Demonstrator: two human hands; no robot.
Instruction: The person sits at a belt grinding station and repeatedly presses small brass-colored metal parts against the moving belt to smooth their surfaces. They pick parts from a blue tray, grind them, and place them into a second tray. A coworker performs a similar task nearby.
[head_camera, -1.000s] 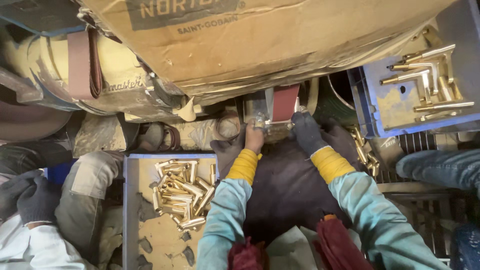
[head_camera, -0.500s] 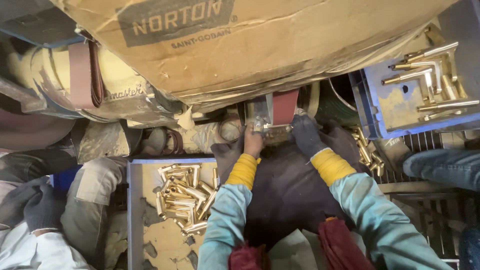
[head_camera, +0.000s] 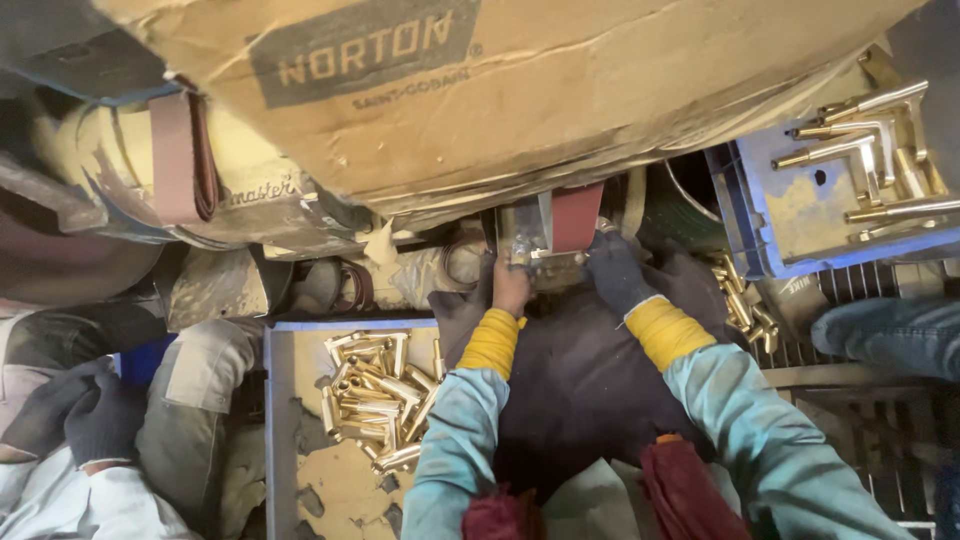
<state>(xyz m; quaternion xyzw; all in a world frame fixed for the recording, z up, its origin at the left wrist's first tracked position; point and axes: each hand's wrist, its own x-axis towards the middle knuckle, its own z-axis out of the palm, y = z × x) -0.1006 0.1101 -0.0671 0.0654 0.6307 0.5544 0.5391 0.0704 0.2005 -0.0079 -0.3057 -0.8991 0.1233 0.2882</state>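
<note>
While hands work above, blue tray (head_camera: 280, 420) of brass pieces (head_camera: 378, 400), blue crate (head_camera: 790, 215) of brass fittings (head_camera: 860, 130)

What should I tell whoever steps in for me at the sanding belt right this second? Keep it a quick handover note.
Left hand: bare, pressing a small metal piece against the red sanding belt; the piece itself is mostly hidden.
Right hand: dark glove, steadying at the belt's right edge.
Short brass pieces lie heaped in the blue tray at the left knee; long brass fittings sit in the blue crate upper right; loose brass bits lie beside the right wrist.
Which pile is finished cannot be told.
A co-worker's gloved hands rest far left.
</note>
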